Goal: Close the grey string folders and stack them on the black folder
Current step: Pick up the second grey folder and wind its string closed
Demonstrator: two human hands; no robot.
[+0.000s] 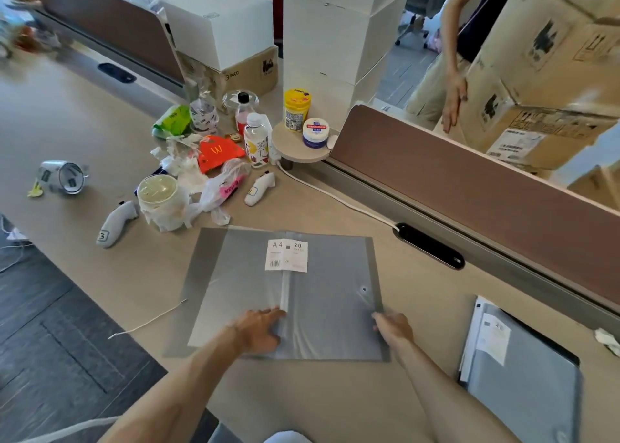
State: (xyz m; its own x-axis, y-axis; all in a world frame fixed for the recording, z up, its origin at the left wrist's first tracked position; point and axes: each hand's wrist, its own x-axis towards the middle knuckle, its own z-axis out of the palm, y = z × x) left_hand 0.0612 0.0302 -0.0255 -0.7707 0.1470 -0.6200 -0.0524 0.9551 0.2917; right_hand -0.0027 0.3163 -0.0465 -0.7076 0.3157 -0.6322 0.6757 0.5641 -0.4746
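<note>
1. The left hand (260,330) lies flat, low in the middle of the frame. Its fingers (273,313) are straight and close together, pressing the open grey string folder (322,275) just left of its spine.
2. The right hand (393,327) has its fingers curled onto the folder's right edge near the lower corner, pinching it. Blur hides the finer grip.
3. The folder lies spread open on the counter (432,325). A white label (286,254) sits across the top of the spine, and a round button (364,289) sits near the right edge.
4. A loose white string (147,323) lies just left of the folder.
5. At lower right, apart from the open folder, a closed grey folder (523,392) rests on the black folder (553,345), whose dark corner shows.
6. Above the open folder, clutter crowds the counter: two white controllers (117,223), a wrapped tub (159,194), a bottle (256,144) and a white cable (335,197).
</note>
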